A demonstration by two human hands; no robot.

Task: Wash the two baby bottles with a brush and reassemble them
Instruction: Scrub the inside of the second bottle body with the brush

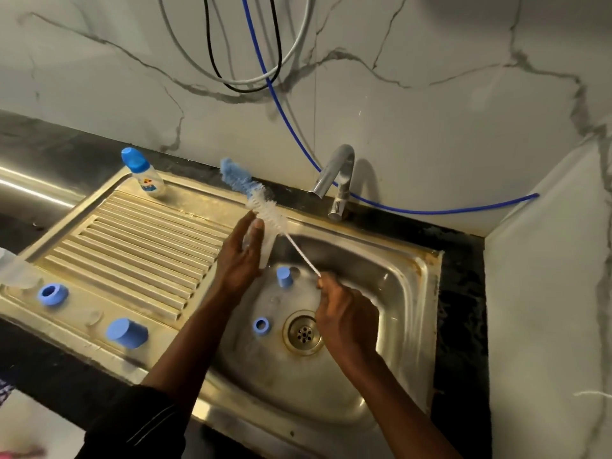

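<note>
left hand (pixel 236 260), bottle (pixel 267 248); right hand (pixel 344 313), brush (pixel 265 208)

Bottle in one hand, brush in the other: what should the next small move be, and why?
Probably steer the brush head into the bottle. The left hand holds the clear bottle over the sink, the right hand pinches the wire handle, and the bristles lie outside it, by its top.
</note>
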